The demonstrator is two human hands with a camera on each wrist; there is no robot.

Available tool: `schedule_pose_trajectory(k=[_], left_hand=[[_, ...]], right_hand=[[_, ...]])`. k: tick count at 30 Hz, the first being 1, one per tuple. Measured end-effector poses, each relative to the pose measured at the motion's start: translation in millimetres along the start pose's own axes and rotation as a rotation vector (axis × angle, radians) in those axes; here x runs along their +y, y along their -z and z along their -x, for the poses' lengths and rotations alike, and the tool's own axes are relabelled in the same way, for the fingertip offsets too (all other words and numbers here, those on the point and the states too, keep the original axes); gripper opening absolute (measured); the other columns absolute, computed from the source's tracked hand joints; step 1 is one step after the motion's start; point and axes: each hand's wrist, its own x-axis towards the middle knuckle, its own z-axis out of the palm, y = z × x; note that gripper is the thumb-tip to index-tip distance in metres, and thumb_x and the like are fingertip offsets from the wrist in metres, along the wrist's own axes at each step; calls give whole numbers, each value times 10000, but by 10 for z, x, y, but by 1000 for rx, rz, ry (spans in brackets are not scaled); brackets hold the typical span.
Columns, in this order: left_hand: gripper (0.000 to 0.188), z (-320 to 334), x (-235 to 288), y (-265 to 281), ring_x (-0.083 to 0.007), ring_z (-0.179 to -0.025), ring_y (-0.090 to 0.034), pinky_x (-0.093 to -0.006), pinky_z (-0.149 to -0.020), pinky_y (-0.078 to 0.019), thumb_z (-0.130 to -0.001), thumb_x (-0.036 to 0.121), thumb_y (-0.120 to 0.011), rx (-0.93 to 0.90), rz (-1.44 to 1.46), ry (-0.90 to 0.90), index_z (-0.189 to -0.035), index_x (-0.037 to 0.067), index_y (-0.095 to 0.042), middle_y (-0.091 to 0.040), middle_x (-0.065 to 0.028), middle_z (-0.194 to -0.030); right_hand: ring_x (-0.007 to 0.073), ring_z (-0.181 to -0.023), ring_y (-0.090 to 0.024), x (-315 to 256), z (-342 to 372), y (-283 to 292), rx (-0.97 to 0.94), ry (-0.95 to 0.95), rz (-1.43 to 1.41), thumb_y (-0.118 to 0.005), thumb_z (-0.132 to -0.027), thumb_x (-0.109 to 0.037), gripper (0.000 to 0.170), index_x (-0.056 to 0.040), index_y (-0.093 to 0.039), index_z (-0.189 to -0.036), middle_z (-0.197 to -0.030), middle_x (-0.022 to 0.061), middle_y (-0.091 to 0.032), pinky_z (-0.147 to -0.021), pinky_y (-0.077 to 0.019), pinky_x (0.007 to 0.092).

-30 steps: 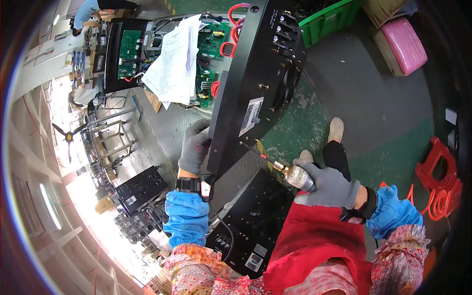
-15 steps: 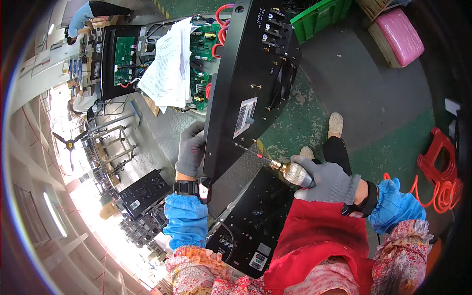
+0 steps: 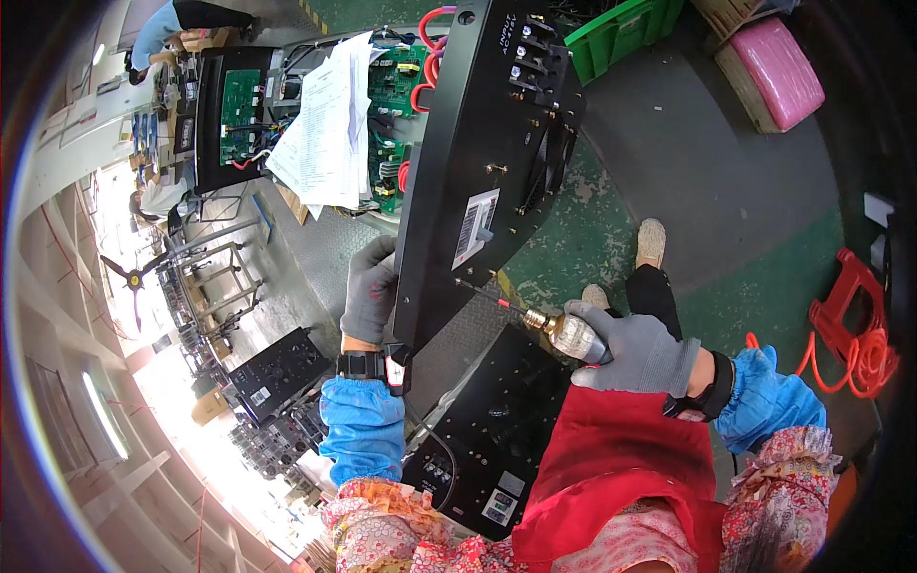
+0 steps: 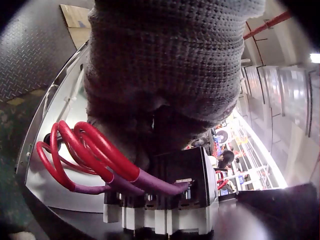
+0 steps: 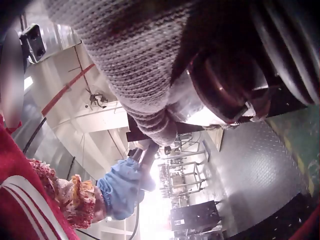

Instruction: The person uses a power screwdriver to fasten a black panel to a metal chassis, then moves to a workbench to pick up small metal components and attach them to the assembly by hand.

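Note:
My gloved right hand grips a power screwdriver with a clear body and brass collar. Its long bit points up-left, the tip right at the lower part of an upright black metal panel. At the panel's left edge is my gloved left hand, its fingers curled behind the panel and hidden from the head view. The left wrist view shows those fingers around the top of a black-and-white wired block. Thick red cables with purple sleeves run into this block.
Paper sheets lie over green circuit boards behind the panel. Another black panel lies below my hands. A green crate, a pink-wrapped box and a coiled orange hose are on the right.
Over the first half second the view shifted slightly, the panel and hands appearing a little further left. Since then both hands and the screwdriver have stayed almost still.

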Motion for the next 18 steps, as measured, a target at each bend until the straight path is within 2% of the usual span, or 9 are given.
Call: schedule_pose_trajectory(k=[11, 18], left_hand=[[242, 7, 11, -39, -102, -756, -650, -232, -691, -528, -920, 138, -686, 32, -11, 25, -1057, -60, -663, -697, -63, -906], [221, -5, -15, -23, -97, -748, -646, -229, -682, -523, -924, 146, -688, 20, -41, 0, -1031, -47, -674, -700, -58, -889]], right_hand=[[434, -876, -698, 2, -1, -4, 14, -2, -10, -726, -789, -489, 903, -181, -319, -1534, -885, 241, -703, -815, -563, 472], [411, -904, -700, -24, 10, 21, 3, -14, 47, -707, -818, -490, 878, -179, -311, -1538, -972, 229, -709, -833, -556, 452]])
